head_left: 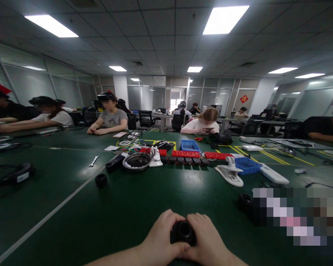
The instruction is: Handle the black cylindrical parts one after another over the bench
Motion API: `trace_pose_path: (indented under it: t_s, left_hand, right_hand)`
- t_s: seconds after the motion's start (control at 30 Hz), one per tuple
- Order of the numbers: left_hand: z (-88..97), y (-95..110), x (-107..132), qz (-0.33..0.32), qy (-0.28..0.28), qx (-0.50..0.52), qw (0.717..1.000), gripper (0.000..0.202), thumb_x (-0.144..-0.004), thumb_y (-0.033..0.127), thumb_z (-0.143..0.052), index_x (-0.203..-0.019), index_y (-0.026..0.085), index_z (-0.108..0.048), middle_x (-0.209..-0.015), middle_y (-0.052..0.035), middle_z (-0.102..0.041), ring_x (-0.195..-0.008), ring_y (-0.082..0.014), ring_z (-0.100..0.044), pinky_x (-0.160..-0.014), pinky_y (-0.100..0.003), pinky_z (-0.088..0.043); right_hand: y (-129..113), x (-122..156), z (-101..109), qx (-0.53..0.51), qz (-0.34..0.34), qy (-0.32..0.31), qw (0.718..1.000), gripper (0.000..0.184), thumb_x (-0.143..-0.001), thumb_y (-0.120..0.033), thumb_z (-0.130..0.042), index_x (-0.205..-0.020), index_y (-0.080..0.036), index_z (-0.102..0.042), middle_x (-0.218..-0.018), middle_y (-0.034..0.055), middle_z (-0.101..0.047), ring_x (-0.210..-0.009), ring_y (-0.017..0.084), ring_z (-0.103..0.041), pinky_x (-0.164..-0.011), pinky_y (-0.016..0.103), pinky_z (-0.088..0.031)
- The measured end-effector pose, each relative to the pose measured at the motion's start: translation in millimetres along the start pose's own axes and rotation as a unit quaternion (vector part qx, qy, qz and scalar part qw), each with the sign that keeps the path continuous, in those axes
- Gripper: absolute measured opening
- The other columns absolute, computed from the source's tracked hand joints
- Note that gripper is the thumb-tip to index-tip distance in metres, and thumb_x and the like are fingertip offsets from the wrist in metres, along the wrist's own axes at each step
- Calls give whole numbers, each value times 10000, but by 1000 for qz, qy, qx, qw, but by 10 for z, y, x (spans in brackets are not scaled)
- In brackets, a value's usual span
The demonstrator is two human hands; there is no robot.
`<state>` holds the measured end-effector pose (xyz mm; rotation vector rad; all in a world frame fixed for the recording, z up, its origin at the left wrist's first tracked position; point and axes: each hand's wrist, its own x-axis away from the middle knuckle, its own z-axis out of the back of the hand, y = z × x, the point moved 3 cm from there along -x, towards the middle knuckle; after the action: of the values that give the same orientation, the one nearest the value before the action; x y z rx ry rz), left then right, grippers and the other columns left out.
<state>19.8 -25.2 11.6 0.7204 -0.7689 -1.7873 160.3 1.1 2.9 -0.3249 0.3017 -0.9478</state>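
Note:
Low at the centre, my left hand (166, 234) and my right hand (207, 236) close together around a black cylindrical part (184, 229). A round dark opening shows on its upper end; its lower portion is hidden behind my fingers, and its exact kind is unclear. Both thumbs meet at its near side. Ahead and to the left, a short black round piece (101, 180) rests on the green table (122, 225). Another black round object (244, 202) sits to the right of my hands, beside a blurred-out patch.
Beyond lie a wrench (93, 161), a metal bowl (137, 161), red strips (185, 153) with black blocks, a white clip stand (231, 171) and blue trays (247, 165). Black headphones or cable (13, 175) lie left. A person (108, 114) and several others sit around.

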Motion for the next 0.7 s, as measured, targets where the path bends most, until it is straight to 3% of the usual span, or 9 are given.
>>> trace_pose_path:
  t_s: [0.13, 0.3, 0.5, 0.7]
  left_hand:
    - [32, -24, -22, -57, -50, -3, 997, 523, -596, 171, -768, -1074, 259, -575, -890, 12, -514, -809, -166, -500, -698, -239, -400]
    - [121, 52, -39, -102, -101, -44, 989, 507, -624, 281, -779, -1093, 285, -588, -873, 14, -564, -795, -178, -526, -702, -248, -401]
    - [153, 103, -25, -112, -98, -63, 987, 437, -652, 354, -759, -1054, 282, -607, -871, 16, -608, -799, -184, -533, -696, -247, -393]
    - [114, 70, -14, -81, -76, -64, 992, 449, -621, 319, -777, -1027, 242, -601, -864, 11, -585, -801, -177, -525, -685, -239, -386]
  right_hand:
    - [76, 19, 73, -129, 31, -91, 987, 701, -447, -401, -808, -1061, -177, -557, -1007, 61, -557, -925, 255, -490, -811, 348, -365]
    - [123, 30, 201, -187, 23, -169, 968, 539, -526, -239, -778, -1033, -191, -602, -939, 17, -529, -914, 225, -484, -791, 318, -375]
    - [130, -3, 212, -178, 23, -177, 968, 380, -537, -188, -772, -889, -156, -633, -849, -5, -520, -830, 185, -480, -722, 275, -375]
    - [159, -13, 147, -168, 14, -145, 975, 405, -502, -212, -805, -854, -139, -617, -818, -11, -510, -795, 170, -480, -672, 244, -364]
